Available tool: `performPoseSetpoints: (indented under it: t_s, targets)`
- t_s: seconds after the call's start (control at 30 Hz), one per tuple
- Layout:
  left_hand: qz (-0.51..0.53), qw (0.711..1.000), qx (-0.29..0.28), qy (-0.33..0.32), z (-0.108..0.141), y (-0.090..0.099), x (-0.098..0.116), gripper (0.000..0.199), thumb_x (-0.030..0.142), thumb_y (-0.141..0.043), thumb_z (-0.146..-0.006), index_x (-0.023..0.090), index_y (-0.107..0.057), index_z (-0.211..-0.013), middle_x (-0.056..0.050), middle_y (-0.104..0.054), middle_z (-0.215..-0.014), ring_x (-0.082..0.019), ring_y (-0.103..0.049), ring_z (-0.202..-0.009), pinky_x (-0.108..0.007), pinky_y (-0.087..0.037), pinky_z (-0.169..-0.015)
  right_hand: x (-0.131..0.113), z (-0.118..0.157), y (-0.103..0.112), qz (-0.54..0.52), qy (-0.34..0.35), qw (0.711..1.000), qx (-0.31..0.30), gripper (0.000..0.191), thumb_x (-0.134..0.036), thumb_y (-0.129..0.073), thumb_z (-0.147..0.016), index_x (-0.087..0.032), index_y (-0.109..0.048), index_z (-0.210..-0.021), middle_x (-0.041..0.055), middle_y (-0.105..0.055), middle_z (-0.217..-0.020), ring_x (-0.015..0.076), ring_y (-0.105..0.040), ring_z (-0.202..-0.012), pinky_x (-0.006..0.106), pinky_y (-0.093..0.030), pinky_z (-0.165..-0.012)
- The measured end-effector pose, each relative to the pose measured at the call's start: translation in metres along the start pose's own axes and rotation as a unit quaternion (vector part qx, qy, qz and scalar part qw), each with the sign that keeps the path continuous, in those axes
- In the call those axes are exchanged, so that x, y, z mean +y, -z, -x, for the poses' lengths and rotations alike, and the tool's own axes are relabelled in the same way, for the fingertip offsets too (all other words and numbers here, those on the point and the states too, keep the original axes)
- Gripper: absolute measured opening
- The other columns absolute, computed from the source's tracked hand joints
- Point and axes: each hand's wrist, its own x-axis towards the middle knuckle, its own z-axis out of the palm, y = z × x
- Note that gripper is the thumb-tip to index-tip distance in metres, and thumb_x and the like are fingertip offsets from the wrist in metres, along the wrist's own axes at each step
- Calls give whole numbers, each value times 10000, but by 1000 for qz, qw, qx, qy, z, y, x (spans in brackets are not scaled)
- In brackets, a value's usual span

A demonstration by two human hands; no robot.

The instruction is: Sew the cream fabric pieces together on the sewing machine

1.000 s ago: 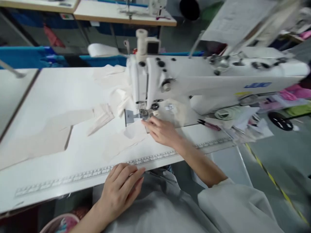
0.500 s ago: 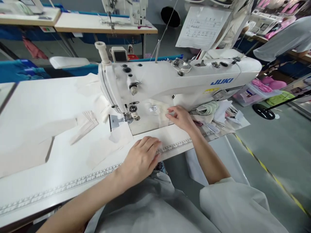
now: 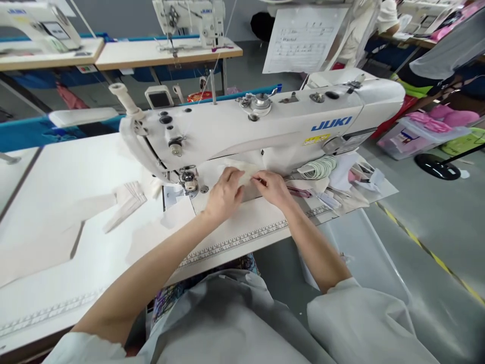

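Handling a thin, cream-coloured fabric piece (image 3: pixel 245 166) seems to be the step in hand; it lies under the arm of a white sewing machine (image 3: pixel 220 126), between the two hands. The left hand (image 3: pixel 224 196) is half curled over its near side and the right hand (image 3: pixel 273 189) has thumb and forefinger nearly together at its edge, but whether either pinches cloth cannot be told. Moving it would call for a light, flat hold.

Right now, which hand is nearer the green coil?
Right. The right hand, at the pale cloth, is a short way left of the green coil; the left hand is farther left, toward the needle end of the machine.
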Motion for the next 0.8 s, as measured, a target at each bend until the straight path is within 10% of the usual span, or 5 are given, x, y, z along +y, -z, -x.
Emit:
performPoseSetpoints:
  t_s: [0.23, 0.8]
  targets:
    - [-6, 989, -30, 146, -28, -1, 6, 209, 191, -543, -907, 174, -668, -1073, -69, -673, -1150, -203, -679, -916, -315, -520, -812, 3, 1, -1, 8, 9, 1000, -7, 243, -210, -459, -923, -198, -686, -1008, 76, -728, -1005, 203, -659, -918, 305, -465, -809]
    - [-34, 989, -61, 129, -41, -8, -20, 283, 76, -503, -839, 192, -722, -974, -45, -719, -1008, -185, -657, -933, -276, -502, -844, -1, 8, 0, 35, -18, 999, 33, 220, -181, -462, -915, -178, -680, -951, 96, -728, -933, 218, -654, -862, 318, -458, -788]
